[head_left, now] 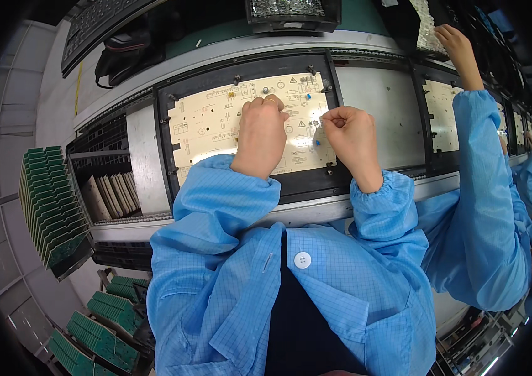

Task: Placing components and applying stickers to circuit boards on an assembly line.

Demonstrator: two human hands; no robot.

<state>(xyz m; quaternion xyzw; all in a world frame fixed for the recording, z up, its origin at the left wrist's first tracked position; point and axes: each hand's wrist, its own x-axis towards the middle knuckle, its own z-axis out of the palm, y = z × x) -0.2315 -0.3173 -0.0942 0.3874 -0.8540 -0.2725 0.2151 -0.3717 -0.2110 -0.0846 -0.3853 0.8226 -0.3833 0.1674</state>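
Observation:
A cream circuit board [215, 128] lies in a black frame [164, 141] in front of me, with small parts standing on it, among them blue ones [317, 143] at the right and a yellow one [231, 94] near the far edge. Over the board's middle, my left hand [259, 135] is closed, its fingers curled down and their tips mostly hidden behind the hand. My right hand [355, 141] pinches thumb and forefinger together above the board's right side, beside a small pale part; whatever is between the fingertips is too small to name.
Green boards [52, 207] stand in a rack at the left, with more below. A dark bin of small metallic parts [294, 9] sits beyond the rail. At right, a co-worker's blue sleeve [485, 188] and hand [460, 53] reach over another framed board [442, 113].

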